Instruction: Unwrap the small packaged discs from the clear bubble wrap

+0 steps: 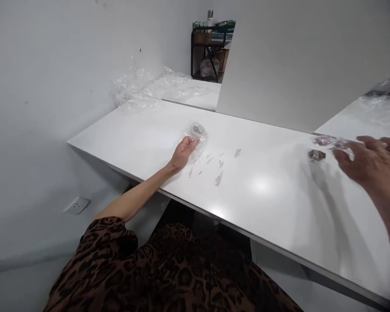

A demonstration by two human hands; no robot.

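My left hand (pixel 183 151) is closed in a pinch on the edge of a see-through plastic packet (pixel 198 129) with a small round greyish-brown item inside, just above or on the white table (pixel 263 216). My right hand (pixel 372 159) is at the far right, fingers spread and thumb apart. Beside its thumb and fingertips lie small plastic-wrapped pieces: a pinkish-purple one (pixel 323 140), another purplish one (pixel 342 144) partly behind the hand, and a dark brown one (pixel 316 155). Whether the fingers touch them I cannot tell.
Crumpled see-through plastic wrap (pixel 133 89) lies at the table's back left, and more wrap (pixel 386 106) at the back right. A tall white panel (pixel 299 65) stands behind the table. A black-framed shelf (pixel 211 52) holds various goods. Worn patches (pixel 219 178) mark the tabletop.
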